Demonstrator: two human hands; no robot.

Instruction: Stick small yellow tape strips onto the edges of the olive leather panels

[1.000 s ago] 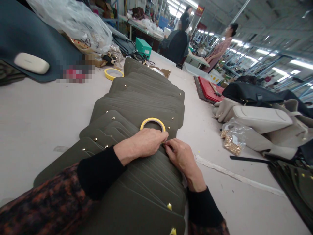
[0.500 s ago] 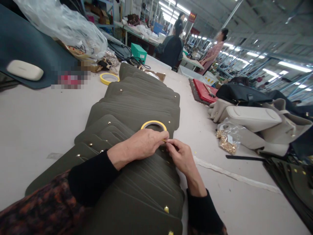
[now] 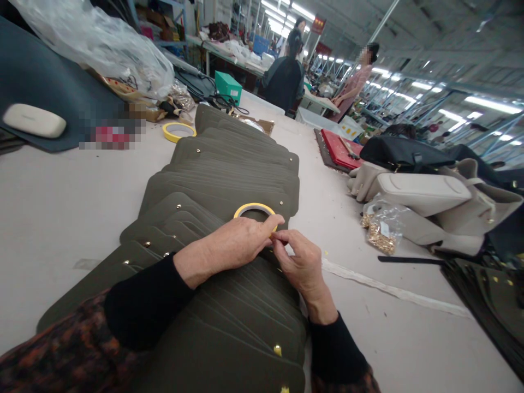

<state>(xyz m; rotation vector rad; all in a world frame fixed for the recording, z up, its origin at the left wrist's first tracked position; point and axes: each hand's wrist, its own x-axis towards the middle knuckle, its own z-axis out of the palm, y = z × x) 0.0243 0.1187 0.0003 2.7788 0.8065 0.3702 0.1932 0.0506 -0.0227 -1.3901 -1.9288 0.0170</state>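
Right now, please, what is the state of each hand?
Left hand: curled beside the yellow tape roll; cannot tell if it holds anything.
Right hand: closed, pinching a small yellow strip.

Olive leather panels (image 3: 216, 188) in a long overlapping row, lying flat, rounded corners, small brass studs (image 3: 178, 206) along the edges. Yellow tape roll (image 3: 254, 209) sits flat on the panels, partly under the left hand (image 3: 229, 243), which touches its near rim. Right hand (image 3: 301, 262) just beside it, fingers pinched on a thin bit (image 3: 273, 235) at the left hand's fingertips; too small to tell what it is.
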